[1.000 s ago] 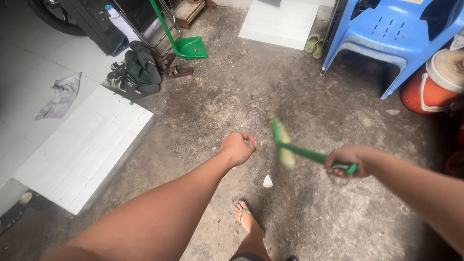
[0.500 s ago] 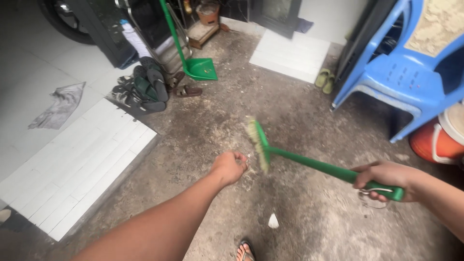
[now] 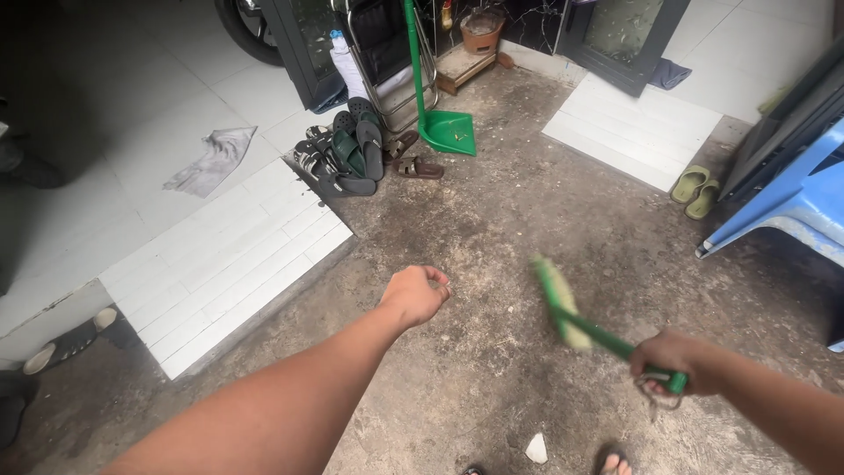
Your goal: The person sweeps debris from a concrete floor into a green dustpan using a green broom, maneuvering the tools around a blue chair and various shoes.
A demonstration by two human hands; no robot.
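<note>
My right hand (image 3: 670, 356) grips the end of a green hand broom (image 3: 571, 312) whose pale bristle head is blurred and raised above the concrete floor. A metal ring dangles from under that hand. My left hand (image 3: 415, 295) is stretched out ahead over the floor, its fingers curled into a loose fist with nothing seen in it. A green long-handled dustpan (image 3: 447, 130) stands on the floor further off, leaning by a metal rack. A small white scrap (image 3: 535, 449) lies on the concrete near my feet.
Several dark sandals (image 3: 352, 158) lie piled by the white tiled step (image 3: 230, 264). A grey rag (image 3: 211, 161) lies on the tiles at left. A blue plastic chair (image 3: 791, 211) stands at right, green slippers (image 3: 694, 189) beside it. A dark shoe (image 3: 70, 341) sits at lower left.
My view has tipped up towards the dustpan and doorway. The broom in my right hand has swung down and right, its head now blurred. My left hand stays stretched out.
</note>
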